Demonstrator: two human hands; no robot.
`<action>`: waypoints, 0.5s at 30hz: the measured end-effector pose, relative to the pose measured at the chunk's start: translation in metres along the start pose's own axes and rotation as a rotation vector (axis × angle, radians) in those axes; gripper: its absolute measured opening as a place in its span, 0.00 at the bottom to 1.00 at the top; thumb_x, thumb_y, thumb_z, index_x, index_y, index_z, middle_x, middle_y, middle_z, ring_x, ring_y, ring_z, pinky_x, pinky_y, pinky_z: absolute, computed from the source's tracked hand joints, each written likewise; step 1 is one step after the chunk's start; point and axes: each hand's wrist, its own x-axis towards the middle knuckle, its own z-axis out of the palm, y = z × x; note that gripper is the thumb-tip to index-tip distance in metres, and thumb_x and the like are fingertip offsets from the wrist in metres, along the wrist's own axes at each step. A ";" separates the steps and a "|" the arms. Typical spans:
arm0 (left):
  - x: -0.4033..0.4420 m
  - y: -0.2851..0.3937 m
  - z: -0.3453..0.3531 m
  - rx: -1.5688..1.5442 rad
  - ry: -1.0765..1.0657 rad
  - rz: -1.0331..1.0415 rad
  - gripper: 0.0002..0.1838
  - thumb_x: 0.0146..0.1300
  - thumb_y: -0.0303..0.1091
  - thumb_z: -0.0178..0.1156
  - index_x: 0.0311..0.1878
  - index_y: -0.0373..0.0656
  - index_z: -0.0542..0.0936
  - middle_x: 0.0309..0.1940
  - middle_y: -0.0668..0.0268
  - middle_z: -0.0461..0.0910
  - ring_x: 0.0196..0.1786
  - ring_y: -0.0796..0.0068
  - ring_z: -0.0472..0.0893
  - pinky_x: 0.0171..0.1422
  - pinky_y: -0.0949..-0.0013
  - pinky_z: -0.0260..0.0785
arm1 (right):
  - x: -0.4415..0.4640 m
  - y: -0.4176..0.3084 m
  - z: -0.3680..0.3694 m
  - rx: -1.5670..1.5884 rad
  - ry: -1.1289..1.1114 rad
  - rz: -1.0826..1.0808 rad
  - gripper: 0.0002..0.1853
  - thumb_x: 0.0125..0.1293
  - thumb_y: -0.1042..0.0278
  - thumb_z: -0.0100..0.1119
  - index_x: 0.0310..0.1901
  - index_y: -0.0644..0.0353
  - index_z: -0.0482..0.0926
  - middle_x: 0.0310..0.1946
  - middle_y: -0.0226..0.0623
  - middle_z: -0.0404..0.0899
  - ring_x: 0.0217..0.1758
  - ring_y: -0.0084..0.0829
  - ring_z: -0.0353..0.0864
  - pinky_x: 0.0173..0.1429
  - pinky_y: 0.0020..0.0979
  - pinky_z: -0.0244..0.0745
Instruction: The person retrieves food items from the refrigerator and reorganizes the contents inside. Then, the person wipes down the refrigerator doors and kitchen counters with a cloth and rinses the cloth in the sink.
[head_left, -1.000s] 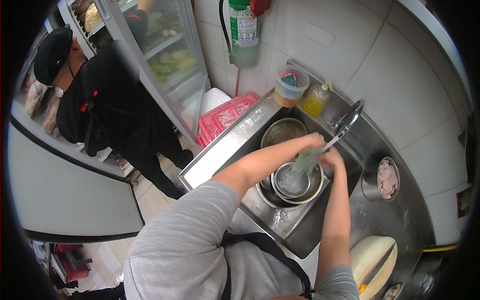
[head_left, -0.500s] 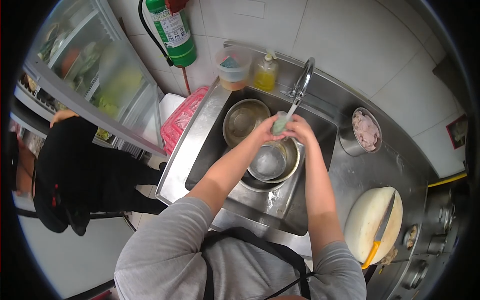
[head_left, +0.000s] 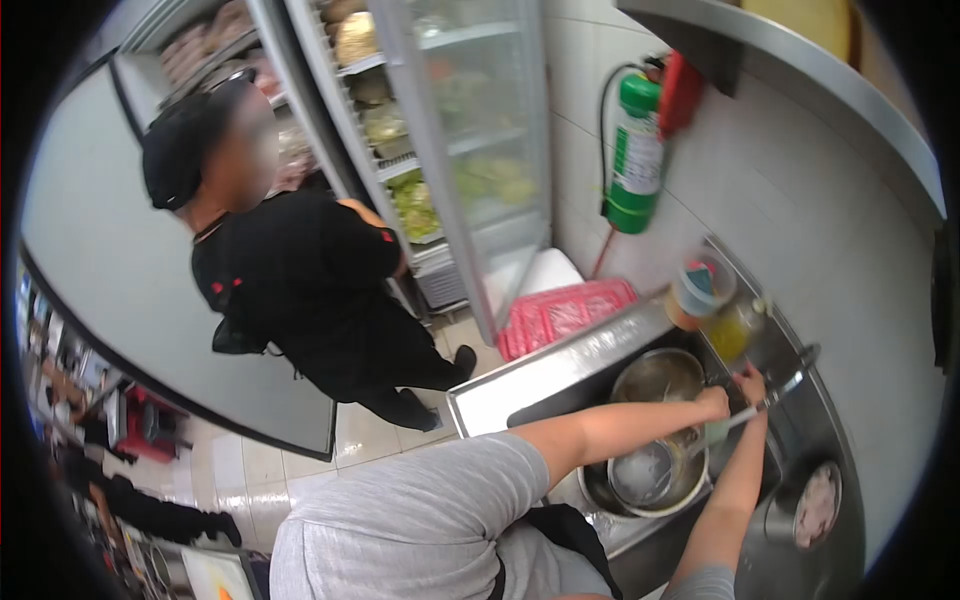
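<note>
At the sink, my left hand (head_left: 712, 403) is closed, with a pale green, see-through thing (head_left: 716, 432) just below its fingers; blur hides its kind. Beside it, my right hand (head_left: 750, 385) reaches up close to the faucet (head_left: 798, 366) and the soap bottle (head_left: 732, 335). Its fingers are smeared, and I cannot tell whether they touch anything. A stream of water (head_left: 742, 415) runs from the spout down past my hands. Under them in the basin sit a metal bowl (head_left: 640, 474) inside a larger metal pot (head_left: 692, 497), and another metal pot (head_left: 655, 372) stands behind.
A plastic tub (head_left: 700, 288) stands at the sink's corner. To the right is a metal container of raw meat (head_left: 818, 507). On the left, a person in black (head_left: 300, 270) stands by an open glass-door fridge (head_left: 470, 130). A fire extinguisher (head_left: 635, 160) hangs on the wall.
My view has swung left and up toward the fridge and the person. My hands, earlier together on the pale green thing under the water, are now apart, the right one nearer the faucet.
</note>
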 end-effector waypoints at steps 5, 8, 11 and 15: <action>-0.039 -0.033 -0.074 -0.150 -0.032 -0.050 0.16 0.50 0.35 0.59 0.41 0.37 0.74 0.37 0.55 0.77 0.40 0.61 0.78 0.40 0.61 0.70 | -0.028 0.014 -0.027 0.938 0.184 0.192 0.13 0.54 0.58 0.60 0.40 0.53 0.76 0.28 0.19 0.74 0.27 0.16 0.67 0.33 0.17 0.61; -0.053 -0.067 -0.103 -0.572 -0.155 -0.162 0.12 0.54 0.34 0.55 0.38 0.36 0.75 0.35 0.57 0.77 0.37 0.61 0.79 0.26 0.57 0.72 | -0.066 -0.004 -0.001 1.000 0.424 0.142 0.23 0.57 0.53 0.57 0.54 0.47 0.67 0.42 0.21 0.70 0.33 0.17 0.65 0.37 0.22 0.62; -0.095 -0.067 -0.131 -0.942 -0.121 -0.274 0.11 0.58 0.35 0.50 0.36 0.36 0.75 0.32 0.60 0.76 0.35 0.66 0.78 0.28 0.61 0.71 | -0.140 -0.072 0.051 0.741 0.215 0.191 0.34 0.58 0.47 0.55 0.64 0.39 0.52 0.53 0.25 0.63 0.42 0.21 0.64 0.43 0.31 0.64; -0.127 -0.077 -0.128 -1.210 -0.140 -0.381 0.11 0.62 0.39 0.46 0.37 0.44 0.75 0.30 0.66 0.76 0.31 0.71 0.75 0.29 0.68 0.67 | -0.252 -0.196 0.094 1.339 -0.457 0.119 0.33 0.60 0.44 0.51 0.63 0.47 0.56 0.57 0.34 0.63 0.51 0.30 0.69 0.48 0.37 0.68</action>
